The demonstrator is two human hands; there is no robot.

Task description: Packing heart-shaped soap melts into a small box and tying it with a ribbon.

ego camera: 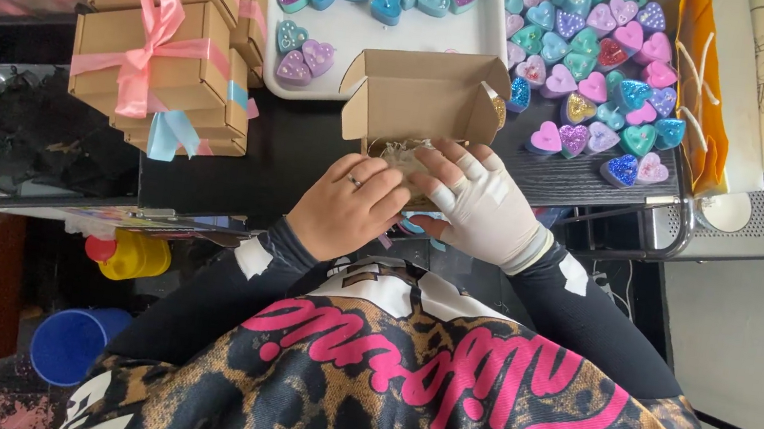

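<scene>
A: Looking down through the head view, I see both hands at the small open cardboard box [421, 102], which sits on the dark table [292, 149] just in front of the body, lid flap up.

B: Fingers?

A: The left hand [348, 208], ring on, is loosely curled against the box's near edge. The gloved right hand [486, 209] has its fingers [455, 170] slightly spread and pressed on the pale crinkled filling [402, 153]. I can't tell whether either grips anything.

B: Progress?

A: Partway, I'd judge. Ribbon-tied boxes [162, 58] are stacked on the left, already closed. This one is open, and I see no candle in it. Many heart-shaped candles [585, 54] lie loose beyond, some on the white tray [405, 41].
</scene>
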